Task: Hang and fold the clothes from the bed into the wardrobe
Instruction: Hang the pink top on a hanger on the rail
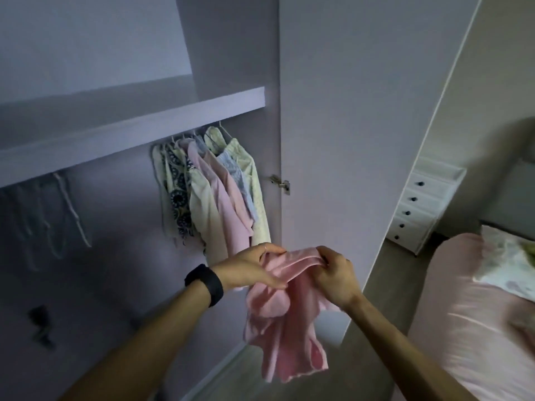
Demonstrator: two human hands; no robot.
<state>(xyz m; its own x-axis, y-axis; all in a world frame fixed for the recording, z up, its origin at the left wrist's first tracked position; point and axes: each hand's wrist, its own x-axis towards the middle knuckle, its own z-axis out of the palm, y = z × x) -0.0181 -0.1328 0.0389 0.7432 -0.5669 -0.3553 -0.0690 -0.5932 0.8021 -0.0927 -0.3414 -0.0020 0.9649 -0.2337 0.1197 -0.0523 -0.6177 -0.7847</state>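
A pink garment was held up in front of the open wardrobe. Its upper edge was bunched between the left hand and the right hand. Both hands were closed on the cloth, close together, and the rest hung loose below them, above the floor. No hanger was seen in either hand.

The main risk was judged to be a slip. Only a gathered fold was gripped, so the garment could be dropped if one hand were released to reach for the empty hangers at the left of the rail. A crooked hang or creases could follow if the bunched edge were not spread first. The hung clothes just behind the hands could be brushed and knocked off the rail. A pale patterned item lay on the bed; whether it was clothing could not be told.
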